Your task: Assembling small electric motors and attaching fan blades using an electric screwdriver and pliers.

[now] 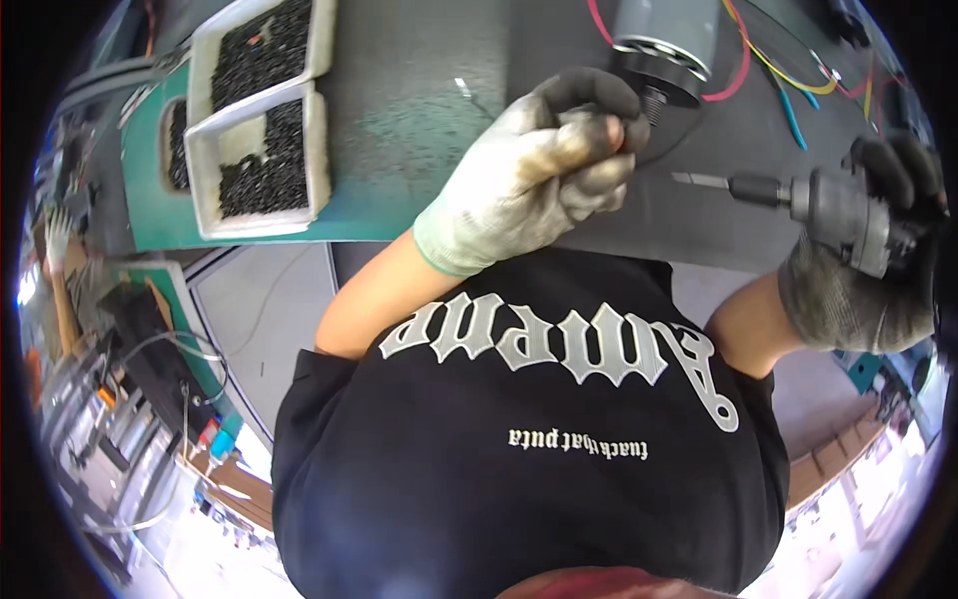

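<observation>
On the dark bench [419, 100], the gloved left hand [539, 165] pinches shut at the motor's threaded end [661, 95]; the right hand [878, 250] clamps the power screwdriver [833, 205], bit pointing inward. Best keep that bit level and square.

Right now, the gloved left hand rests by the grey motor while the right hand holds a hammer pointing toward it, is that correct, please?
Not quite: the right hand holds a grey powered screwdriver, not a hammer, its bit pointing toward the grey motor. The gloved left hand does rest closed by that motor. The head view shows this.
</observation>
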Demonstrator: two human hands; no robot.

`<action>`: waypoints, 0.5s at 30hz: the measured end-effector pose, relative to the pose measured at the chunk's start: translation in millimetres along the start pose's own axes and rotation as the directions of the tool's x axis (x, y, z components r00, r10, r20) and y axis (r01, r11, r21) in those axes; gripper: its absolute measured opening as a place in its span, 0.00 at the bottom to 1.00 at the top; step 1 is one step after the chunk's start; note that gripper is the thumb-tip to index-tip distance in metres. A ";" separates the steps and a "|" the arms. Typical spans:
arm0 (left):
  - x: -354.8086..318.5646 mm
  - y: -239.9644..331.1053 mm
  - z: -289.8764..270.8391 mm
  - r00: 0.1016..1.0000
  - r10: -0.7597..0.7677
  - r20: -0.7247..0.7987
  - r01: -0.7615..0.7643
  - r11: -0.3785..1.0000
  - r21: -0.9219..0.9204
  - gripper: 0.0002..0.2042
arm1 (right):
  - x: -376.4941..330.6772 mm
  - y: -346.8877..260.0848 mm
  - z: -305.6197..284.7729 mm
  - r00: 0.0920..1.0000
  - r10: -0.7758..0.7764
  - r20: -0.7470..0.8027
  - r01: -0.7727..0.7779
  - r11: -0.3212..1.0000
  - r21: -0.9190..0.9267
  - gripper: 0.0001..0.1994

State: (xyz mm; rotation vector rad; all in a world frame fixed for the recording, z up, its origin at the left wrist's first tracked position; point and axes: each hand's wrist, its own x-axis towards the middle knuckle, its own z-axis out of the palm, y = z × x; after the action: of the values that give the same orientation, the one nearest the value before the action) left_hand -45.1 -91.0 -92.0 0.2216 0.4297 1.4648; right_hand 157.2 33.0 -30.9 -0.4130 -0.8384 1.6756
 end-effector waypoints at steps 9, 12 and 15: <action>22.2 -39.8 4.4 0.976 -0.197 0.098 0.215 0.948 -0.234 0.12 | 0.0 0.6 0.2 0.999 -0.022 0.049 0.017 0.994 0.104 0.12; 20.8 -37.4 12.9 0.976 -0.123 -0.177 0.172 0.941 0.291 0.14 | -1.8 -0.9 0.9 0.996 0.006 0.090 -0.021 0.985 0.169 0.11; 21.3 -40.0 4.2 0.922 -0.380 -0.075 0.384 0.922 0.048 0.14 | -2.3 0.6 2.5 0.990 0.031 0.140 -0.062 0.973 0.223 0.11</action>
State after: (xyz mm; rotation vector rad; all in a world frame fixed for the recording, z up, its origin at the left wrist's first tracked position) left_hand -5.9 -73.6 -107.3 0.1303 0.5388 1.0760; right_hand 155.8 30.0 -30.0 -0.1632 -0.7296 1.8359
